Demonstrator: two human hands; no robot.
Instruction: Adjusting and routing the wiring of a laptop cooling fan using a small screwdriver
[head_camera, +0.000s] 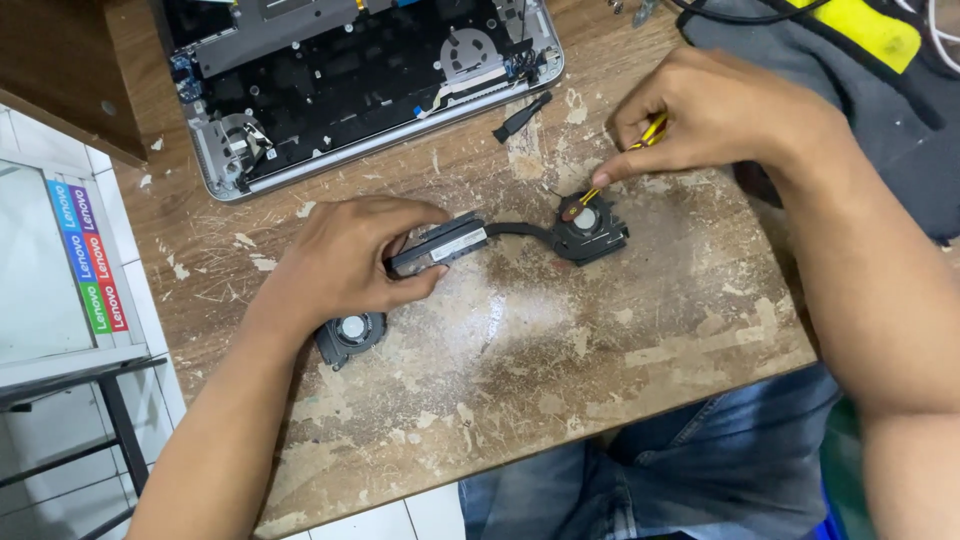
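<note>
Left hand pins heatsink; right hand pokes screwdriver beside open laptop.

Left forearm enters from lower left, bare, angled up toward centre. Left hand lies palm-down, fingers curled, thumb and fingertips pinched together at its right edge. Right forearm enters from the right edge, bare, bent at the wrist. Right hand is knuckles-up, thumb and forefinger closed in a fine pinch, tip pointing down-left.
</note>
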